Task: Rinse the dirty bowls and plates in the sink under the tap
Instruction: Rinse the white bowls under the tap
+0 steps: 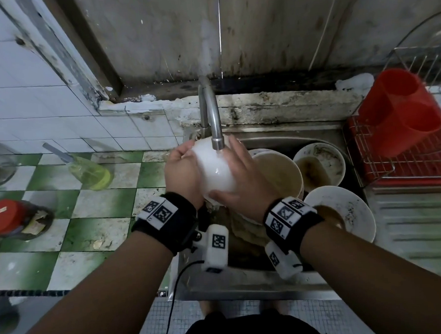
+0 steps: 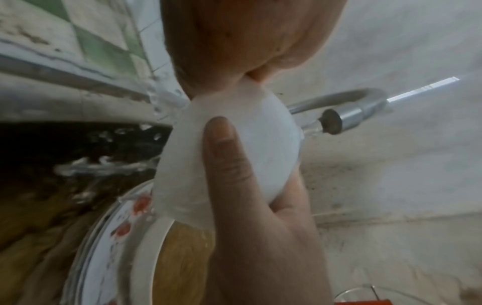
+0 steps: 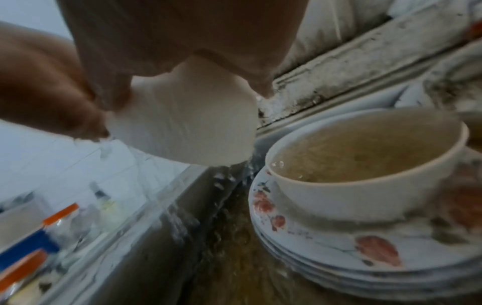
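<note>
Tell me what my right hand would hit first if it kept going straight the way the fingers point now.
Probably the tap: the right hand cups the white bowl, fingers pointing toward the sink's back wall beside the spout. Depth is unclear; it might pass alongside.

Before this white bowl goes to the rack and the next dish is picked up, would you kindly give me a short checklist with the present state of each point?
1. Water from the curved metal tap hits the round white bowl: ok.
2. Left hand and right hand both hold the bowl: ok.
3. Bowl's outside free of residue: ok; inside: cannot tell.
4. Red wire dish rack has room: ok.
5. Remaining dishes rinsed: not ok; the white bowl of brown liquid and the stacked flowered plates are dirty.
</note>
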